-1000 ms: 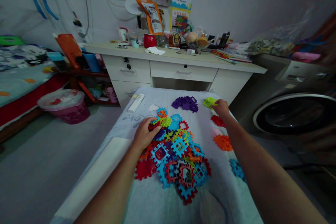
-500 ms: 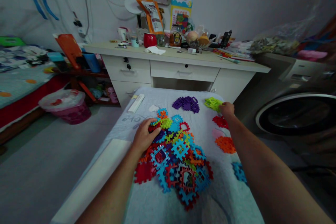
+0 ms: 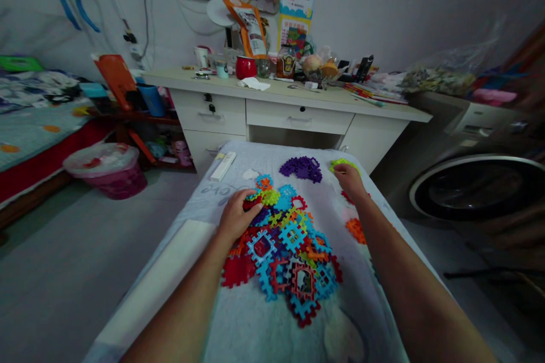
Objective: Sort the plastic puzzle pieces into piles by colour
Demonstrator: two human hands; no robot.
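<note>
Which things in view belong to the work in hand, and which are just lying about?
Part of the work:
mixed pile of plastic pieces, by the left hand
lime pile, by the right hand
purple pile
orange pile
part-hidden red pile

Lying about:
white box
red pot
orange pouch

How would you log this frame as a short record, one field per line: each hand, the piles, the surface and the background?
Left hand: at the left edge of the mixed pile; grip unclear
Right hand: at the yellow-green pile, partly covering it; grip unclear
Other piles: purple pile; red pile and orange pile, both partly behind the right forearm
Surface: pale printed cloth
Background: white desk, front-loading machine
</note>
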